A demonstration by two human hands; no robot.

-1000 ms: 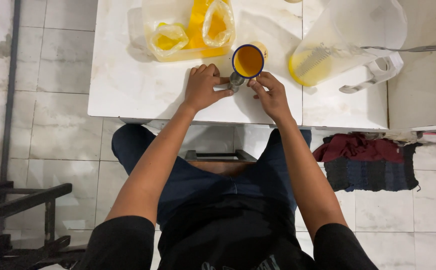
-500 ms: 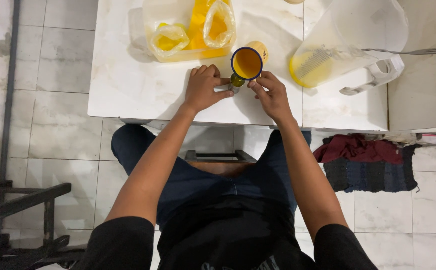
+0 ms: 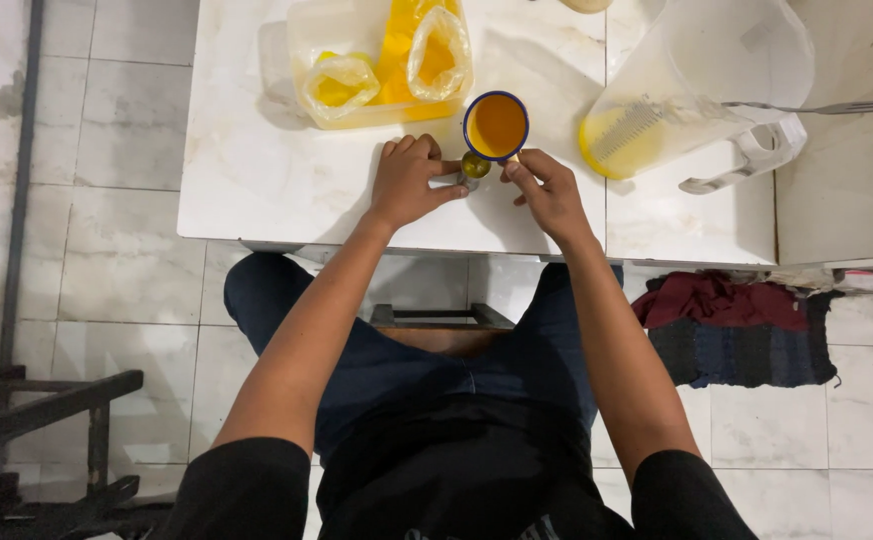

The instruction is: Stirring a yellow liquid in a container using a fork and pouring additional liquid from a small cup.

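Note:
A blue-rimmed cup (image 3: 497, 125) full of orange liquid is held over the near part of the white table (image 3: 257, 190). My right hand (image 3: 549, 192) pinches the cup at its near side. Just below the cup is a small round container (image 3: 475, 166) with yellow-green liquid showing in its mouth. My left hand (image 3: 407, 180) grips that container with thumb and fingers. The container's body is hidden by my fingers. The cup's rim overlaps the container's mouth.
A clear tub (image 3: 302, 60) at the back holds orange liquid and knotted plastic bags of it. A clear pitcher (image 3: 717, 70) with yellow liquid tilts at the right, with a metal utensil (image 3: 827, 105) beside it. Cloths (image 3: 737, 330) lie on the floor. A wooden stool (image 3: 437, 318) stands between my knees.

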